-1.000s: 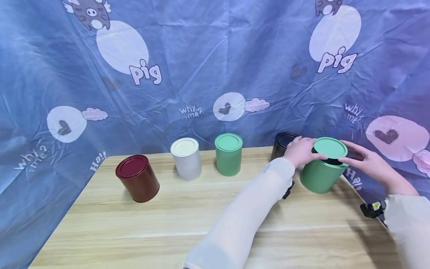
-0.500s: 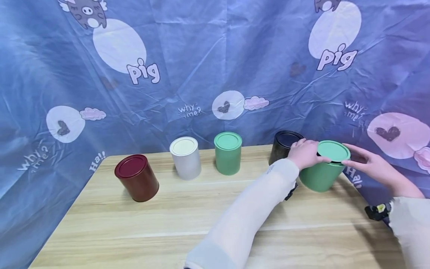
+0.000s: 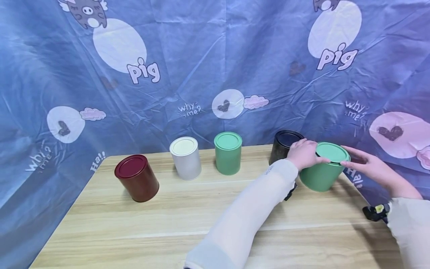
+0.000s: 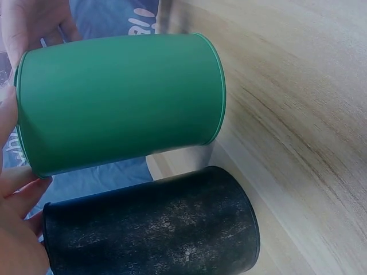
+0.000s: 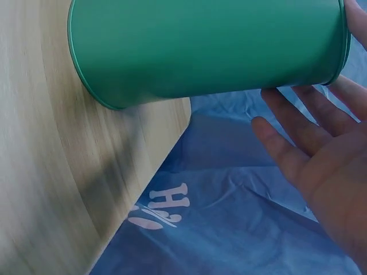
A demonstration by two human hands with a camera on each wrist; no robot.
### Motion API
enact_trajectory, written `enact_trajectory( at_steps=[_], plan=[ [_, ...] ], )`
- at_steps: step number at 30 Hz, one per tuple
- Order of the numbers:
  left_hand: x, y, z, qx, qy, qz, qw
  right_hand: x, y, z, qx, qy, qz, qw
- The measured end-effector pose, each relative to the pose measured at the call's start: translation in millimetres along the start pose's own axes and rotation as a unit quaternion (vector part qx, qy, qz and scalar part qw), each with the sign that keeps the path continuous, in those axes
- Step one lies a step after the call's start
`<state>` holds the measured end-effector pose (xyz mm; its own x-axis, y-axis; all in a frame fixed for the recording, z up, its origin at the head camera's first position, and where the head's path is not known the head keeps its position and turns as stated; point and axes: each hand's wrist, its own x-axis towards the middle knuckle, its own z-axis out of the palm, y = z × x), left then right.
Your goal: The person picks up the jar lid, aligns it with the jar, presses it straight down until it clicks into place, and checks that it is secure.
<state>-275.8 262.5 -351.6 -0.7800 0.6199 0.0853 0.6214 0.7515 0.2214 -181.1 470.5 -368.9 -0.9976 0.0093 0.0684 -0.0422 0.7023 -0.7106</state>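
At the right of the table stands the larger green can (image 3: 317, 178), its green lid (image 3: 332, 151) sitting on the top. My left hand (image 3: 304, 154) holds the lid's left edge, thumb at the near rim. From the other side my right hand (image 3: 374, 170) grips the lid, with its thumb on the near rim. The right wrist view shows some right fingertips against the green can's side (image 5: 206, 46). Just left of it is a black can (image 3: 280, 148), partly behind my left hand; in the left wrist view, left fingers lie near the black can's top (image 4: 155, 229).
Across the wooden table (image 3: 141, 239) stand a dark red can (image 3: 139, 181), a white can (image 3: 188, 164) and a smaller green can (image 3: 228, 160), all lidded. A blue printed cloth (image 3: 188, 67) hangs behind. The table's right edge runs close to the larger green can.
Both hands have lowered the green lid onto the larger green can; the dark gap under it a second ago has narrowed to a thin line. The other cans stay put.
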Motion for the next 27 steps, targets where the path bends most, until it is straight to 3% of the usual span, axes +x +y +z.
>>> enact_trajectory(
  at_steps=[20, 27],
  plan=[
    [-5.0, -0.3, -6.7, -0.045, -0.030, -0.013, 0.9985, -2.3, -2.5, -0.5, 0.011, -0.027, 0.067, 0.997],
    [-4.1, -1.5, -6.0, -0.049, -0.033, -0.010, 0.9982, -3.1, -5.7, -2.5, -0.008, -0.036, 0.067, 0.997]
  ],
)
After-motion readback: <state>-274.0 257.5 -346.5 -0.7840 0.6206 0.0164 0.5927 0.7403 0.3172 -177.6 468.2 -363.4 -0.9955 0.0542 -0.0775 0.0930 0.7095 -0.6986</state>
